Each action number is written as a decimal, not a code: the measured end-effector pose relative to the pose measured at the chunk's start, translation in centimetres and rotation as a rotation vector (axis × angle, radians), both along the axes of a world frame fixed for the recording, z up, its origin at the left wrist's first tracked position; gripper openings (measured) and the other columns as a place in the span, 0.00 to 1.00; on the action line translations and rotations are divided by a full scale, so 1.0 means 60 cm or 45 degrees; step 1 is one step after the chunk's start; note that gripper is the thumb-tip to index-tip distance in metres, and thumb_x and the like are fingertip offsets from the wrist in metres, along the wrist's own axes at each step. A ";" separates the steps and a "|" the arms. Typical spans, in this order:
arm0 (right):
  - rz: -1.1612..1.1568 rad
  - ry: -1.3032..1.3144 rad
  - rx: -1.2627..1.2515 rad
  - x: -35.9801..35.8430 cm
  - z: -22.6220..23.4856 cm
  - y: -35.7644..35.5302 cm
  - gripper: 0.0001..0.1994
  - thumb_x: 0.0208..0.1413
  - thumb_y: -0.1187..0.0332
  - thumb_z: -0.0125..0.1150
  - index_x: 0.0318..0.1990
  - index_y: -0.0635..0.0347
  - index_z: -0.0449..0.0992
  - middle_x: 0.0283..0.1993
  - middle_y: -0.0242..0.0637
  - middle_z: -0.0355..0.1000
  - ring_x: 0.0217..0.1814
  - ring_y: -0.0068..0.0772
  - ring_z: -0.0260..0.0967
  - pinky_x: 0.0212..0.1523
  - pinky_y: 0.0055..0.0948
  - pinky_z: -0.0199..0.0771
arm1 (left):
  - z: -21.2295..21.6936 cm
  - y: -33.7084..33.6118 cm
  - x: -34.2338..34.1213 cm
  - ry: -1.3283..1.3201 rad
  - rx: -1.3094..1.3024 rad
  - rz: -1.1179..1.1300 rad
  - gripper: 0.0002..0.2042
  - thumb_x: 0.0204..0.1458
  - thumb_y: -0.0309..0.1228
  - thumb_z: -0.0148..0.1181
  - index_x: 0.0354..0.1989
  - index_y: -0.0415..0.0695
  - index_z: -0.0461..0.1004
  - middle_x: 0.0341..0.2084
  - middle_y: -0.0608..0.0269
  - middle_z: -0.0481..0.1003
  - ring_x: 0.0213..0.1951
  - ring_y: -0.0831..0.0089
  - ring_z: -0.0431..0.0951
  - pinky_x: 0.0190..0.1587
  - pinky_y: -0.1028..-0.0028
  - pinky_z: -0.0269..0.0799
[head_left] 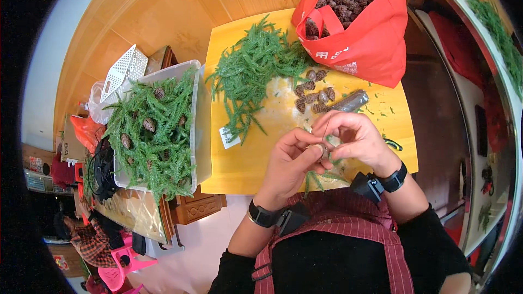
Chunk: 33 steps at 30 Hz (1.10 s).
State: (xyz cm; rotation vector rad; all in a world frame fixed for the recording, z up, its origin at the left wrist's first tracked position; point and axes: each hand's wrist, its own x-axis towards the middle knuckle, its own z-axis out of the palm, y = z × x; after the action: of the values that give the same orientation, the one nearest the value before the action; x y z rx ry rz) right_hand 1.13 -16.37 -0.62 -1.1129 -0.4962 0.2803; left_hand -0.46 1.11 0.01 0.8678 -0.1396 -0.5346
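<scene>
This looks like a home room serving as a small craft workshop. The wood-panelled wall (174, 13), carved wooden furniture (199, 208) and pink plastic chair (128, 253) seem domestic; the yellow bench (239, 166) carries green sprigs (256, 54) and brown cones (311, 98).

Bag (362, 49) blocks far right; tabletop (237, 171) passable near left.
</scene>
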 end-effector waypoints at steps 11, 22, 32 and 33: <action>-0.026 0.299 0.083 -0.012 0.010 0.007 0.10 0.42 0.71 0.64 0.31 0.62 0.71 0.43 0.41 0.66 0.41 0.26 0.65 0.41 0.24 0.67 | -0.002 -0.002 -0.001 -0.102 0.070 0.015 0.05 0.50 0.26 0.54 0.33 0.43 0.65 0.30 0.58 0.73 0.25 0.71 0.76 0.23 0.80 0.72; -0.152 0.181 0.020 -0.018 0.014 0.007 0.10 0.41 0.69 0.64 0.30 0.64 0.75 0.39 0.39 0.68 0.42 0.29 0.65 0.43 0.27 0.65 | -0.001 -0.005 -0.007 -0.127 0.052 0.053 0.05 0.50 0.26 0.53 0.33 0.42 0.64 0.29 0.57 0.73 0.26 0.69 0.76 0.23 0.79 0.73; -0.165 0.110 0.081 -0.022 0.021 0.011 0.10 0.41 0.69 0.65 0.31 0.63 0.74 0.36 0.36 0.68 0.43 0.30 0.64 0.43 0.28 0.64 | 0.005 -0.010 -0.006 -0.097 -0.003 0.006 0.05 0.51 0.26 0.53 0.33 0.42 0.64 0.28 0.58 0.73 0.25 0.69 0.76 0.24 0.78 0.75; -0.164 0.160 0.105 -0.023 0.022 0.013 0.09 0.41 0.70 0.65 0.30 0.63 0.73 0.35 0.36 0.68 0.42 0.30 0.64 0.43 0.28 0.64 | 0.004 -0.009 -0.006 -0.098 -0.002 0.007 0.05 0.51 0.26 0.53 0.33 0.42 0.64 0.28 0.58 0.73 0.25 0.69 0.76 0.24 0.78 0.75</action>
State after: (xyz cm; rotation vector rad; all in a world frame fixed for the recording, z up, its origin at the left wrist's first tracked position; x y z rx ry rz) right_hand -0.27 -15.58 0.68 -1.0356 -0.3205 0.2137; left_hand -0.82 0.56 0.27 0.8874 -0.2079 -0.4958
